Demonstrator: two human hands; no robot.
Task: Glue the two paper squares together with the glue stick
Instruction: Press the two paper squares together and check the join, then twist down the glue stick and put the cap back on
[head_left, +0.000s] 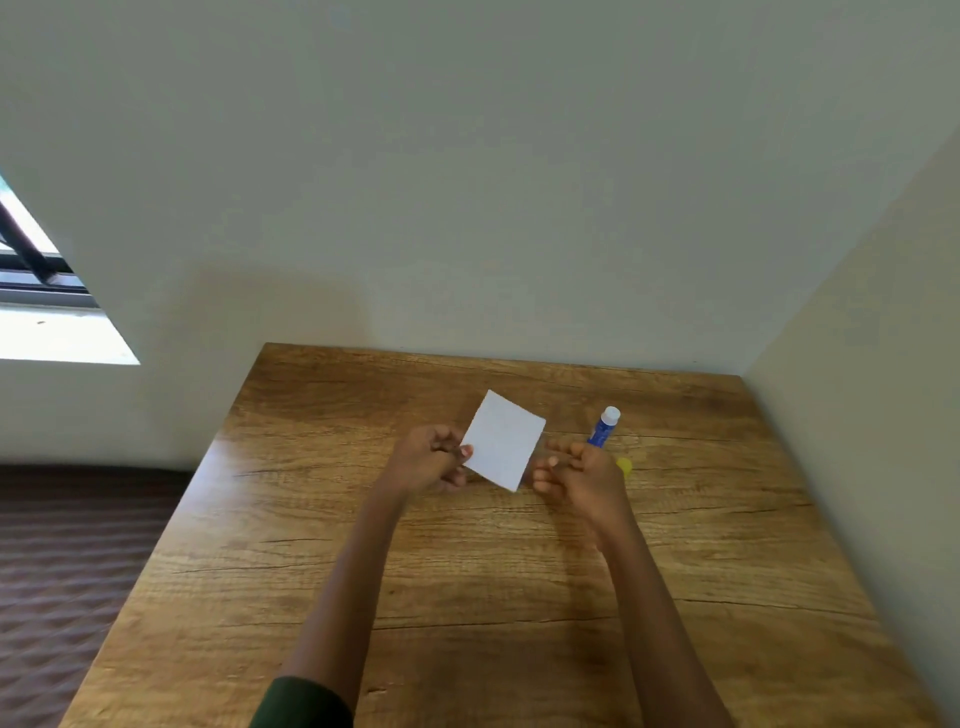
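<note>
Left hand (434, 460) pinches one paper square (503, 439); one glue stick (604, 426) beside.

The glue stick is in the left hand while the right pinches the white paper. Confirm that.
Wrong hands. In the head view the right hand holds the glue stick, and the left hand pinches the white paper.

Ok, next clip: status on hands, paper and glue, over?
Left hand pinching white paper at its edge, lifted off table. Right hand holding glue stick, uncapped. Yellow cap beside it. Only one sheet distinguishable.
</note>
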